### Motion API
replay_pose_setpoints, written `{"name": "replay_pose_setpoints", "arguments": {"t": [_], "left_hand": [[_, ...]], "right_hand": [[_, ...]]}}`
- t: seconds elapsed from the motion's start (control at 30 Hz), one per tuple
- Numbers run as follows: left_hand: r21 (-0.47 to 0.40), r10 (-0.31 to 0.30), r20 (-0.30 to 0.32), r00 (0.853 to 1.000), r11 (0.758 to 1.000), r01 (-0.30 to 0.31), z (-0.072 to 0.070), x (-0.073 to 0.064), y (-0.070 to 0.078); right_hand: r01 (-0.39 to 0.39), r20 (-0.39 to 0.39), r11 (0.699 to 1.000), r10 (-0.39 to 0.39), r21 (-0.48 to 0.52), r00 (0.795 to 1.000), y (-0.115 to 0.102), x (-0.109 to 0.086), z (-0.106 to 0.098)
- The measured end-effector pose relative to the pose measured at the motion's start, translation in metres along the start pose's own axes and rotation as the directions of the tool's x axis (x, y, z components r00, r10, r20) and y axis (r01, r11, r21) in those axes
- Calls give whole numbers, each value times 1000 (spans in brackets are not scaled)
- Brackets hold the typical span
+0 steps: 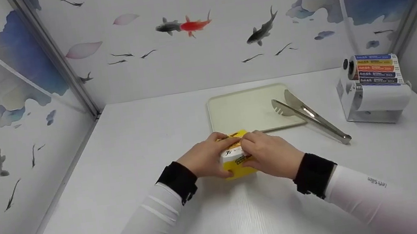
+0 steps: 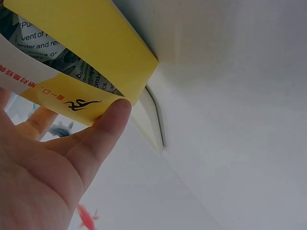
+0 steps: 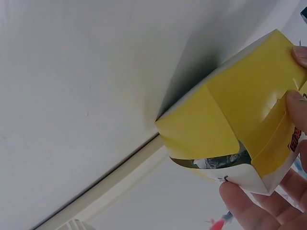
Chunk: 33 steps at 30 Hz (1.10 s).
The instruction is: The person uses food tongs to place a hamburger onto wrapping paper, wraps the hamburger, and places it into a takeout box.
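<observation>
A small yellow and white carton (image 1: 236, 166) stands on the table between both hands. My left hand (image 1: 206, 160) grips its left side, thumb near the front edge. In the left wrist view, a curved opening in the carton (image 2: 115, 43) bares a dark wrapper (image 2: 53, 45) with printed text. My right hand (image 1: 272, 153) holds the carton's right side, pinching a partly lifted flap (image 3: 278, 129). Behind the carton lies a flat cream tray (image 1: 246, 107). Metal tongs (image 1: 315, 118) rest with their tips over the tray's right edge and their joined end on the table.
At the right back stands a white dispenser (image 1: 385, 100) with several coloured label rolls (image 1: 376, 69). White panels with printed fish (image 1: 195, 25) enclose the table (image 1: 145, 130) at the back and sides.
</observation>
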<state>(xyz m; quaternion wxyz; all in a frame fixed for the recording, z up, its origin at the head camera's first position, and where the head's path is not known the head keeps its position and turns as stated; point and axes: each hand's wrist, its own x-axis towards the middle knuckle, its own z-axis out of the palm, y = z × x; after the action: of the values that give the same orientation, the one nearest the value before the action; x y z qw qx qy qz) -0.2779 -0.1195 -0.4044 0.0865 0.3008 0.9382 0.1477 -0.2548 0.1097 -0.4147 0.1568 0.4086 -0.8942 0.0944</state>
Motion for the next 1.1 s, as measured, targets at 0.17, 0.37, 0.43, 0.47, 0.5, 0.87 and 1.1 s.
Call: {"name": "replay_pose_setpoints", "arguments": {"t": [0.17, 0.37, 0.43, 0.47, 0.5, 0.87, 1.1], "left_hand": [[83, 30, -18, 999, 996, -28, 7, 0, 2], [172, 41, -63, 997, 985, -29, 20, -4, 6], [153, 33, -50, 998, 988, -25, 20, -6, 6], [137, 32, -39, 999, 990, -26, 20, -7, 7], [113, 29, -25, 999, 993, -26, 18, -8, 7], [-51, 30, 22, 999, 998, -29, 7, -7, -1], [2, 10, -6, 1000, 1000, -10, 8, -3, 3]], "right_hand": [[12, 31, 999, -11, -35, 999, -2, -1, 4], [50, 42, 995, -46, -92, 998, -4, -3, 11], [58, 38, 993, -55, -104, 998, -5, -4, 12], [62, 37, 992, -58, -106, 998, -5, -4, 12], [65, 35, 992, -62, -108, 997, -4, -4, 13], [72, 18, 997, -73, 36, 997, 7, -11, 10], [43, 12, 997, -44, 66, 999, 12, -14, 12]]}}
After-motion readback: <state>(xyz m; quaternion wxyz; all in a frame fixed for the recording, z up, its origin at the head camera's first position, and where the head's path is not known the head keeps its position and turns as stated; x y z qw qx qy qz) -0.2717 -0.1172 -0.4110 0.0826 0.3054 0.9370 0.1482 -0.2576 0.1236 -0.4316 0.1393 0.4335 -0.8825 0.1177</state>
